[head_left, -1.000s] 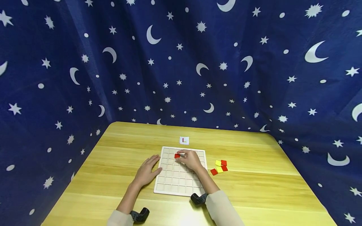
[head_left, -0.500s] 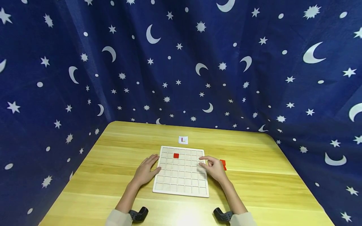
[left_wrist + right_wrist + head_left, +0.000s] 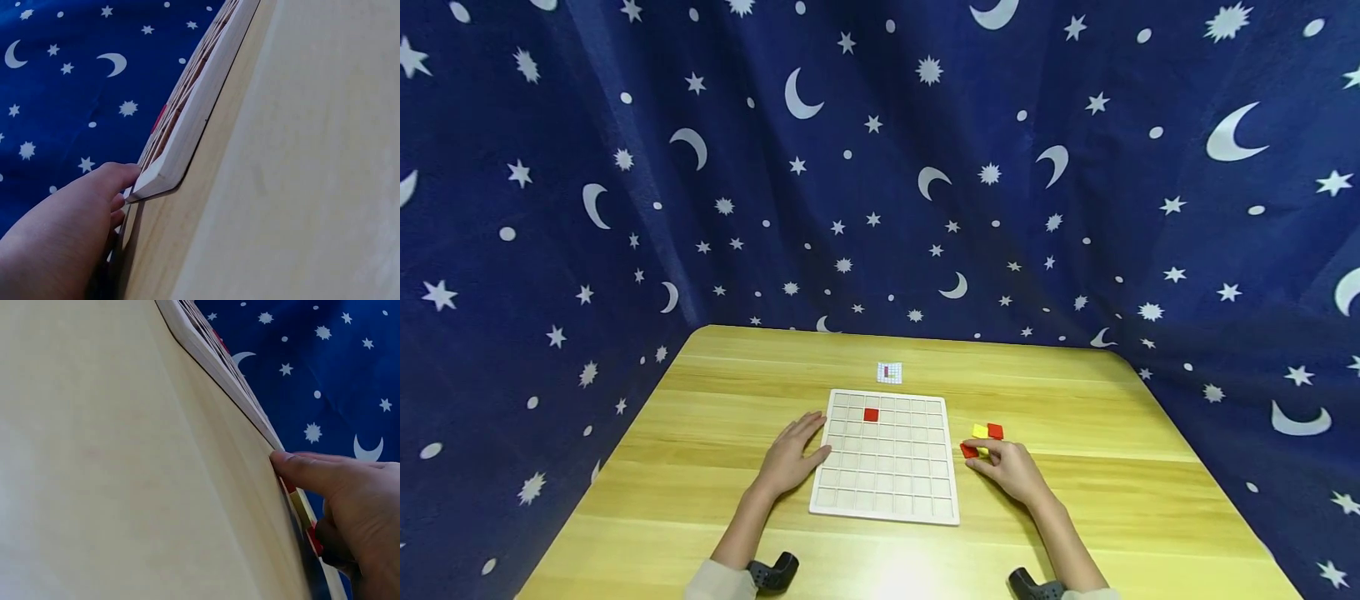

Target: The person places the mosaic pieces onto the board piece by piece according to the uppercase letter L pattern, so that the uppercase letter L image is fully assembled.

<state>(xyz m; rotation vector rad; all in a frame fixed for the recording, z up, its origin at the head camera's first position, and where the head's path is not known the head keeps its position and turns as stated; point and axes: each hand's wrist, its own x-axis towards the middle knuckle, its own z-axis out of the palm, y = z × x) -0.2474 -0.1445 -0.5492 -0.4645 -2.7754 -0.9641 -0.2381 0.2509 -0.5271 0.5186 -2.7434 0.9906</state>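
Note:
A white gridded board (image 3: 883,518) lies on the table, with one red square tile (image 3: 871,415) in a cell of its second row. Along the board's left edge rests my left hand (image 3: 788,457), fingers extended and thumb at the rim; the left wrist view shows that thumb (image 3: 119,175) against the board's corner. To the right of the board, my right hand (image 3: 1011,468) pinches another red square tile (image 3: 969,451) between thumb and index finger, low over the table. Beside it lie a yellow tile (image 3: 981,431) and a red tile (image 3: 996,431); the hand partly hides others.
A small card (image 3: 890,372) printed with a grid and a coloured L-like pattern lies behind the board. The wooden table (image 3: 737,367) ends at a dark blue curtain (image 3: 880,167) with stars and moons. Each wrist wears a black device (image 3: 775,572).
My right hand has let go of the red tile on the board and moved right to the loose tiles, where it now pinches another red one. The left hand has stayed put.

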